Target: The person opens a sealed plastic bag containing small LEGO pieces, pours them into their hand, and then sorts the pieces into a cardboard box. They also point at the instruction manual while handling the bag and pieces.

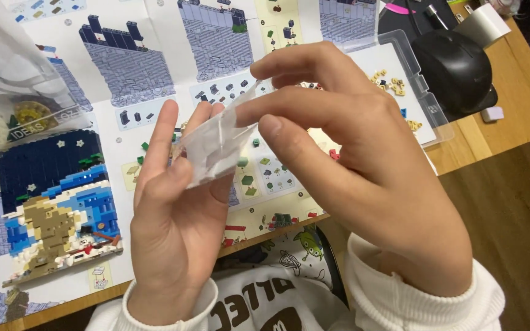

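Both hands hold a small clear plastic bag (216,144) up over the desk. My left hand (173,214) cradles the bag from below, palm toward me, thumb pressed on its lower left side. My right hand (363,165) pinches the bag's upper corner between thumb and fingers. What the bag contains cannot be made out. Under the hands lies a large unfolded instruction sheet (136,67) with pictures of a blue and tan brick model.
A clear plastic tray (421,79) with small tan and blue bricks sits at the right, and a black computer mouse (455,67) lies beyond it. Another crumpled clear bag (13,79) lies at the far left. The wooden desk edge (498,138) runs to the right.
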